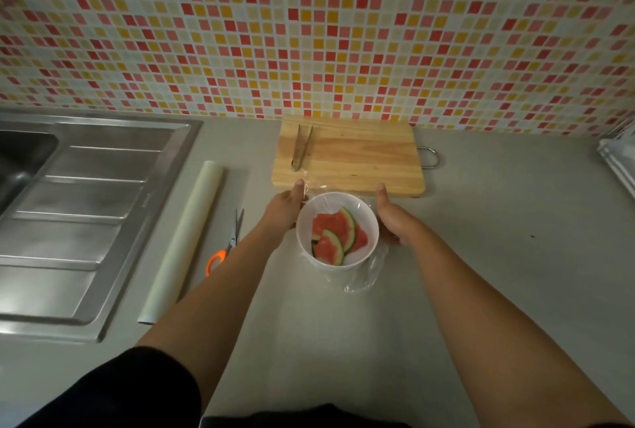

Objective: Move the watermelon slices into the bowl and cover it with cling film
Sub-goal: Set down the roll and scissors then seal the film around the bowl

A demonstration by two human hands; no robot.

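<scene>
Fingers: hidden on both sides, curled round behind the bowl wall, so we cannot tell how tightly they close; thumbs up and visible. Left hand (287,202) against the left wall of the bowl (304,242), thumb on a stretch of cling film (360,278) at the far rim. Right hand (391,218) against the right wall, pressing film there.

Watermelon slices (335,237): all in the bowl, rind edges up. Bowl stands on the counter (481,256) just in front of the cutting board (360,156), which carries only the tongs (301,149).

Film: loose, crumpled skirt hangs at the near right side; surface over the mouth is hard to read.

Film roll (185,242) and scissors (225,245): to the left, apart from the bowl, beside the sink (86,221).

Step in hand, as we judge it: sealing. We advise drawing the film taut outward before pressing it down the wall, working round the rim with both palms, then tucking the near-right slack under so no gap is left
</scene>
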